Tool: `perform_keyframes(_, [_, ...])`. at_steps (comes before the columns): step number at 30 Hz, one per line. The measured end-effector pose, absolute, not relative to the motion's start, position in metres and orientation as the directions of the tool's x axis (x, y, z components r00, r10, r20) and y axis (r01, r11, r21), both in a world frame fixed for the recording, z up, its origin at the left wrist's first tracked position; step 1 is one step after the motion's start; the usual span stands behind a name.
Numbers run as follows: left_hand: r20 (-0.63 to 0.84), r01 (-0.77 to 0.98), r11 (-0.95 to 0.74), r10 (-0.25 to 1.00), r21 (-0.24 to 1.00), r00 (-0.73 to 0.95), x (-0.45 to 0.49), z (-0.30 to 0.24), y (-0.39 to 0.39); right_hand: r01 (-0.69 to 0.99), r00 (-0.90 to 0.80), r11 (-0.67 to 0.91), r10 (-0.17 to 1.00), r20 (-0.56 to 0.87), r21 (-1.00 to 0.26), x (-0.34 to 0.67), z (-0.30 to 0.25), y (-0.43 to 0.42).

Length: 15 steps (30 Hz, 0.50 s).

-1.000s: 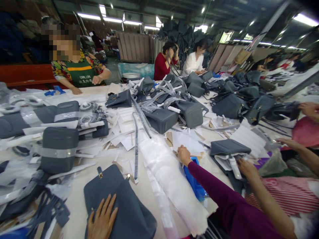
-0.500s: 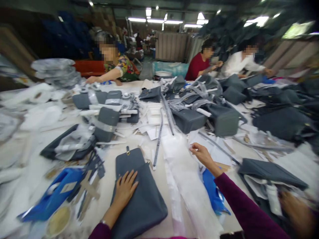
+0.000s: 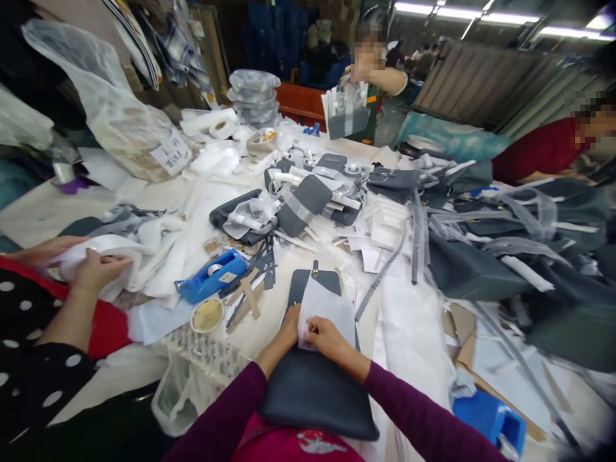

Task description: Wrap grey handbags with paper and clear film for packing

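A dark blue-grey bag [image 3: 317, 398] lies flat in front of me, its flap with a small strap and gold buckle [image 3: 316, 273] pointing away. Over the flap and middle of the bag stands a thin white sheet [image 3: 334, 305], slightly tilted. My right hand [image 3: 330, 340] is closed, pinching the sheet near its lower left edge. At the bag's left side my left hand [image 3: 289, 326] is closed on the bag's edge; its fingertips are partly hidden by the sheet.
Left of the bag are a blue tape dispenser [image 3: 214, 273], a round tub [image 3: 206, 314] and a white basket [image 3: 212, 353]. A co-worker's hands [image 3: 99, 273] hold white wrap at far left. Wrapped bags [image 3: 303, 205] are heaped ahead; another person stands behind them.
My view has swung left. My right hand has come from the right onto the bag and now holds a white sheet. My left hand has gone from lying flat to the bag's edge.
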State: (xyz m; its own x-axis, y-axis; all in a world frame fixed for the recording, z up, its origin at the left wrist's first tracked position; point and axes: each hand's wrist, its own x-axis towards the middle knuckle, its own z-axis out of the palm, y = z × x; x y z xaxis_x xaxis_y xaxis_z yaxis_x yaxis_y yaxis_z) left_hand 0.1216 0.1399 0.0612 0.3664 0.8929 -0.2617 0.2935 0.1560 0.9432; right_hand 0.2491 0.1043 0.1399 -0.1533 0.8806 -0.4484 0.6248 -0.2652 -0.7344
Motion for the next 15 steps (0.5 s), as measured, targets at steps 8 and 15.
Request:
perform_keyframes(8, [-0.406,-0.401,0.564,0.815,0.722,0.414,0.107,0.089,0.161,0.739,-0.069,-0.324,0.836,-0.545,-0.591,0.232,0.125,0.088])
perform_keyframes(15, [-0.487,-0.297,0.566,0.82,0.769,0.301,0.105,0.087,0.166,0.663,-0.229,-0.102,0.915,-0.331,-0.741,0.262,0.129,0.113])
